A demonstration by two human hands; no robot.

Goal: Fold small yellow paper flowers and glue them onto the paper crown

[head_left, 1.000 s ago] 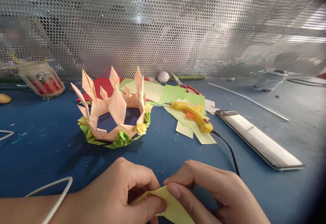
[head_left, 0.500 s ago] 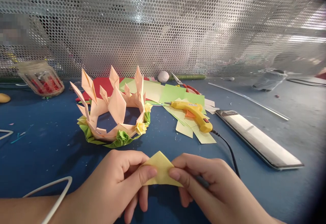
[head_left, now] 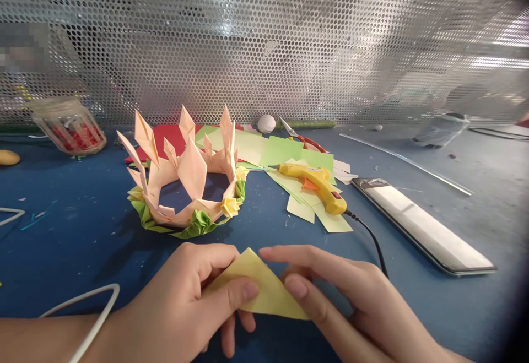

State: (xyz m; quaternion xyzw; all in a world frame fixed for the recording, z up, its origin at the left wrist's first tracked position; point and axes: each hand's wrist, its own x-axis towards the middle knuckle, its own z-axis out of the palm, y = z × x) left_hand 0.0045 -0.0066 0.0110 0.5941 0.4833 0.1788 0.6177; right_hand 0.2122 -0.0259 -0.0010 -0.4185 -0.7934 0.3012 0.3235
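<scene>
Craft workshop, it seems: glue gun (head_left: 320,177) on paper (head_left: 301,209), scissors (head_left: 301,137) near far edge of tabletop (head_left: 264,228), perforated metal screen (head_left: 264,38) standing behind.

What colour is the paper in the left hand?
The paper is plain pale yellow; best seen in the head view.

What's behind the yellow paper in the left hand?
Fingers of the left hand show below the lower edge of the yellow paper, with blue tabletop beyond its tip. Whatever lies directly behind the paper is covered.
</scene>
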